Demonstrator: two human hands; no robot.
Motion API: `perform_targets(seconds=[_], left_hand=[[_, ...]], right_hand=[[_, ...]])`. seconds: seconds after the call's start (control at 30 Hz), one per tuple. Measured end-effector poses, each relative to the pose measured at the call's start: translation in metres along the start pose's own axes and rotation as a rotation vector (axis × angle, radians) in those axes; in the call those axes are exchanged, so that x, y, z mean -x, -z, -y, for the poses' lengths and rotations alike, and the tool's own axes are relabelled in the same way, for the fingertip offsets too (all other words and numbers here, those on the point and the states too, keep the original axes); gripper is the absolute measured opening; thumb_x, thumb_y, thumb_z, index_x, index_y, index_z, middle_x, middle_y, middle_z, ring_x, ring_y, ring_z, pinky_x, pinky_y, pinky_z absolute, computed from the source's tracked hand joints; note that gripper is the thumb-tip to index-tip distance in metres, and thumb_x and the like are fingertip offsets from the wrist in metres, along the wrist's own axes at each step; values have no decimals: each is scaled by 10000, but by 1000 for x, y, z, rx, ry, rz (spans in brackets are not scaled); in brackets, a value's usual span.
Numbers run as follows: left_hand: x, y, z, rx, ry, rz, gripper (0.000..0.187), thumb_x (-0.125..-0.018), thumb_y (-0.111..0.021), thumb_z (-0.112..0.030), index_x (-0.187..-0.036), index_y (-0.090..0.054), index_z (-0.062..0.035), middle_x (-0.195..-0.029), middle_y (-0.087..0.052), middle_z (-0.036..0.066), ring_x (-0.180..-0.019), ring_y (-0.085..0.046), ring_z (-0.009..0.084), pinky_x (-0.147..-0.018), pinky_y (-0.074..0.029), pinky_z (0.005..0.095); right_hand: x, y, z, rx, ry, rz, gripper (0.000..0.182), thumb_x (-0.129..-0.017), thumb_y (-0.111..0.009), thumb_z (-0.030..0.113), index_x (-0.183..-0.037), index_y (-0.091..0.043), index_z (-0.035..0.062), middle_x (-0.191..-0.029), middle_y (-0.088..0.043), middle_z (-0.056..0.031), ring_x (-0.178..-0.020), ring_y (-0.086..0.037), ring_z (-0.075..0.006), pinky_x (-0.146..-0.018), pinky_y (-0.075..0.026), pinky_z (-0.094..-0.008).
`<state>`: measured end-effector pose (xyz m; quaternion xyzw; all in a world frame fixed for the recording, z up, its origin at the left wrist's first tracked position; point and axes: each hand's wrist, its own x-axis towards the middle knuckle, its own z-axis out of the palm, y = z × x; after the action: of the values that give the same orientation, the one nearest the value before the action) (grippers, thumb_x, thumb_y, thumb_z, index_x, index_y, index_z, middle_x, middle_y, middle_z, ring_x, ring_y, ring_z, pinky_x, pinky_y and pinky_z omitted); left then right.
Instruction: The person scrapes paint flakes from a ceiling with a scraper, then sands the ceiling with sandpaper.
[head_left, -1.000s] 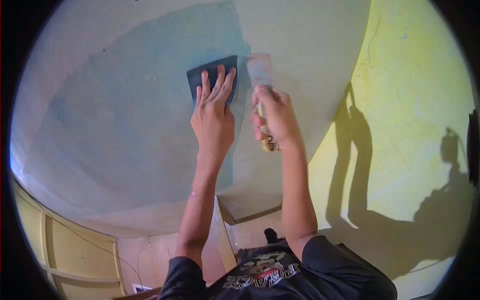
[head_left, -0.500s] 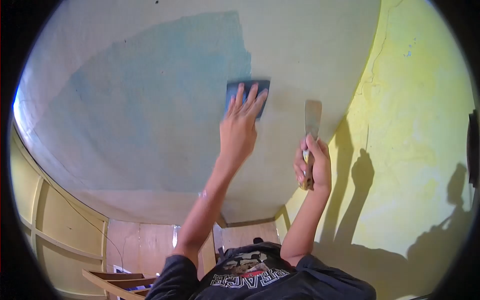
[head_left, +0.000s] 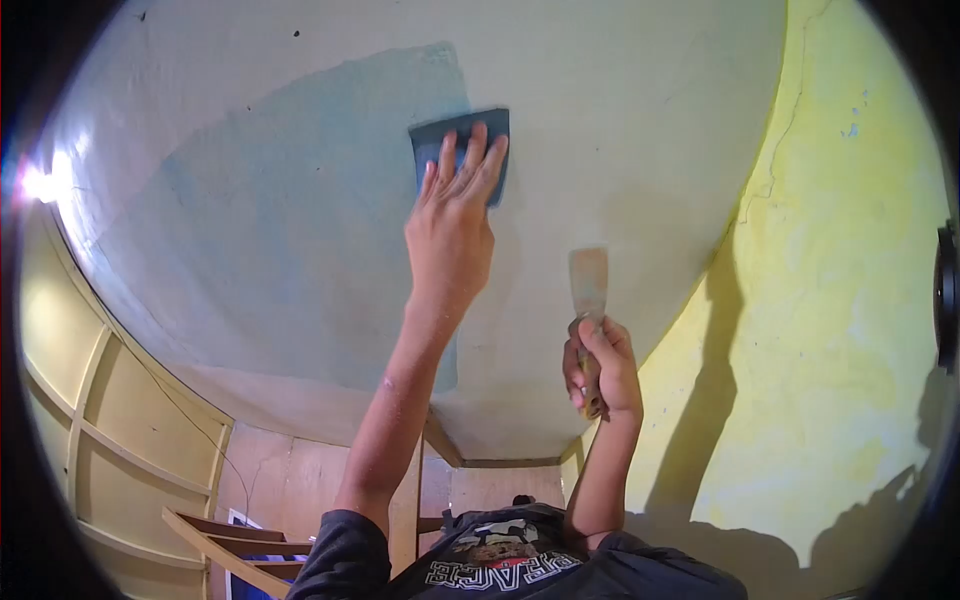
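Observation:
A dark blue sheet [head_left: 430, 150] lies against a pale painted surface [head_left: 560, 90], at the right edge of its blue-green patch [head_left: 300, 220]. My left hand [head_left: 455, 200] holds the sheet flat there, fingers spaced over it and back of the hand showing. Lower and to the right, my right hand [head_left: 604, 368] is closed around the handle of a putty knife [head_left: 589, 280]. The knife's broad blade points up, and its tip seems apart from the blue-green patch. Part of the handle is hidden by my fingers.
A yellow wall [head_left: 830, 300] with a crack and arm shadows stands at the right. Cream framed panels [head_left: 130, 420] are at the far left, with a thin wire hanging beside them. Wooden shelving [head_left: 240, 550] shows at the lower left. A bright light [head_left: 42, 184] glares at the left edge.
My left hand and the sheet have moved up and to the left in the view. My right hand with the putty knife is lower and a little farther left.

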<state>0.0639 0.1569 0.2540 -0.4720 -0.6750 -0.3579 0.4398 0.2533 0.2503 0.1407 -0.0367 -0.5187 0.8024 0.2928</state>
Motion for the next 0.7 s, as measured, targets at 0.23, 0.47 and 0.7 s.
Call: perform_targets(seconds=[0.23, 0.47, 0.7], left_hand=[[105, -44, -23, 68, 195, 146, 745, -764, -437, 160, -1469, -544, -57, -1510, -529, 189, -1433, -450, 406, -1172, -362, 539], [110, 18, -31, 224, 305, -136, 718, -756, -406, 165, -1427, -586, -19, -1473, -560, 218, -1429, -460, 414, -1171, -355, 533], [15, 10, -10, 44, 122, -119, 724, -764, -425, 162, -1427, -600, -71, -1505, -545, 161, -1443, -442, 408, -1186, -346, 509]], right_hand=[[-3, 14, 4, 36, -85, 36, 332, -1034, -624, 349, -892, -547, 60, -555, -513, -55, -387, -474, -136, -354, -399, -284], [-8, 11, 8, 19, -16, -40, 318, -1041, -585, 353, -906, -540, 68, -526, -479, -45, -359, -448, -143, -339, -376, -288], [-25, 25, -3, -31, -160, -141, 251, -1029, -614, 278, -915, -544, 64, -619, -529, -52, -419, -485, -131, -355, -417, -290]])
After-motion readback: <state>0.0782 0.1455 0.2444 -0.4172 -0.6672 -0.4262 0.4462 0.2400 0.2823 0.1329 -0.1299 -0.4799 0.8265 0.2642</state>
